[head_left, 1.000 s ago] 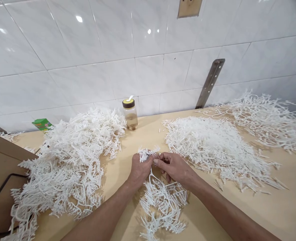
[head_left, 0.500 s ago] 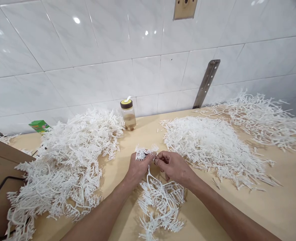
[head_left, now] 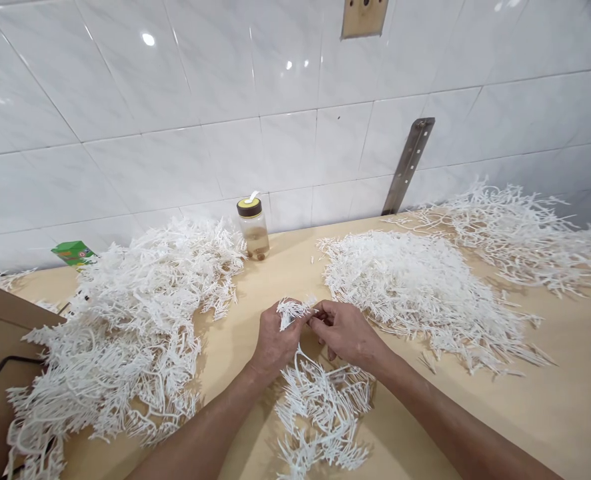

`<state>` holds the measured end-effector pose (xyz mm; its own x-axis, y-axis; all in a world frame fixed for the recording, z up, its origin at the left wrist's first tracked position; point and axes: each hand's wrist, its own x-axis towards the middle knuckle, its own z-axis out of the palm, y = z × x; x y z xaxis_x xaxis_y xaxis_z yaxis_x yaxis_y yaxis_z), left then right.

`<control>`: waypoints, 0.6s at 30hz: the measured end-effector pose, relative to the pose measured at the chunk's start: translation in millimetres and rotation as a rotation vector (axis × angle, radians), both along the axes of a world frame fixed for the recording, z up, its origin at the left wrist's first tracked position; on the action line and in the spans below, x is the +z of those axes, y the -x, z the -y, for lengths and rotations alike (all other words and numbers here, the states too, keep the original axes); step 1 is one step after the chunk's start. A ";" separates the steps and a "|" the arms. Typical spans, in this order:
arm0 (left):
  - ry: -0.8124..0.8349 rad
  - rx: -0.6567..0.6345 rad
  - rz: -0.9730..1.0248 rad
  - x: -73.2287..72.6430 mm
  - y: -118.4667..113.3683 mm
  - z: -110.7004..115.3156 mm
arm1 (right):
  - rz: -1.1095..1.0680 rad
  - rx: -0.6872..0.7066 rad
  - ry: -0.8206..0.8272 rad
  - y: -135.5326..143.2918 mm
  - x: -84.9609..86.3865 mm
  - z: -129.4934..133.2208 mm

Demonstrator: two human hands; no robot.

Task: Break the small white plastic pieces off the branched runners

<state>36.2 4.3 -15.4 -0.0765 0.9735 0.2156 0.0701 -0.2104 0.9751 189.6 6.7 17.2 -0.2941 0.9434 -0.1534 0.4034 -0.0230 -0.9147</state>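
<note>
A white branching plastic piece (head_left: 323, 413) with many short twigs hangs below my hands over the table. My left hand (head_left: 278, 337) is closed on its stem, and a feathery white sprig (head_left: 293, 312) of it sticks out above the fingers. My right hand (head_left: 345, 330) is pinched close against the left fingertips, at the sprig's right end. What lies between the right fingertips is too small and hidden to make out fully. To the right spreads a heap of small white twigs (head_left: 405, 280). On the left a big pile of white branched pieces (head_left: 140, 320) lies on the table.
A clear bottle (head_left: 255, 233) with a dark and yellow lid stands near the wall. Behind the left pile is a green box (head_left: 73, 253). More bare white branches (head_left: 525, 233) lie at the far right. A metal bracket (head_left: 409, 167) leans by the wall; a brown carton (head_left: 5, 367) sits at left.
The sprig above my left hand has tipped over the back of that hand. My hands stay together in nearly the same place. The whole view has shifted slightly.
</note>
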 end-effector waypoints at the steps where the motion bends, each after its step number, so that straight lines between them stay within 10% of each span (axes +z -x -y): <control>1: -0.016 0.000 -0.016 -0.6 0.5 -0.1 | -0.011 0.000 0.003 -0.2 0.6 0.2; 18: -0.113 0.029 -0.117 19.0 2.0 8.9 | -0.171 0.018 0.105 6.9 -18.0 -6.9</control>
<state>34.2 -4.6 3.7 -0.0723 0.9402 0.3329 0.1900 -0.3147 0.9300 182.7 13.5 -0.7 -0.3411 0.9191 -0.1970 0.2435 -0.1160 -0.9629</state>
